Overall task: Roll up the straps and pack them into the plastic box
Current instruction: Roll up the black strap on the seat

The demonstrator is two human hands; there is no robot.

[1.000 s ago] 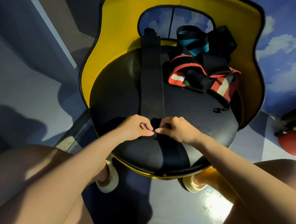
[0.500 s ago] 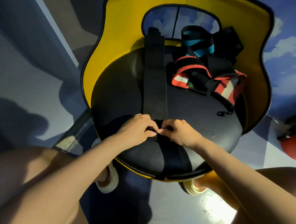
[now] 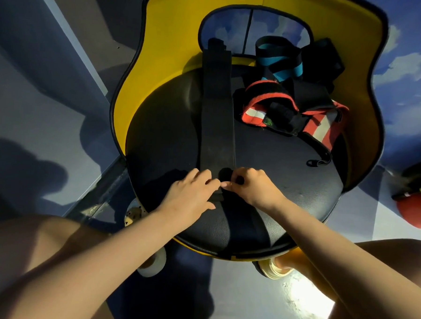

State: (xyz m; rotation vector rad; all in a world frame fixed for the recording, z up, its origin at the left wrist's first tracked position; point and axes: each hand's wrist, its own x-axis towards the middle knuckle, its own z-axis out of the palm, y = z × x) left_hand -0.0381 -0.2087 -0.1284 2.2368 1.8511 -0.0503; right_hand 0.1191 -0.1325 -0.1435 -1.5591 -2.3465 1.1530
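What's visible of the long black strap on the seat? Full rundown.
The long black strap is wide, flat and matte, like woven fabric. It lies straight along the black padded seat, its far end up against the yellow backrest. Its near end is rolled into a small coil, pinched by the left hand and right hand. It lies apart from the red-trimmed straps.

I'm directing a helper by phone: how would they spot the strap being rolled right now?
Find the round black seat with the yellow back. A long plain black strap lies straight down its middle, its near end pinched by the left hand and right hand. The other straps are heaped at the back right.
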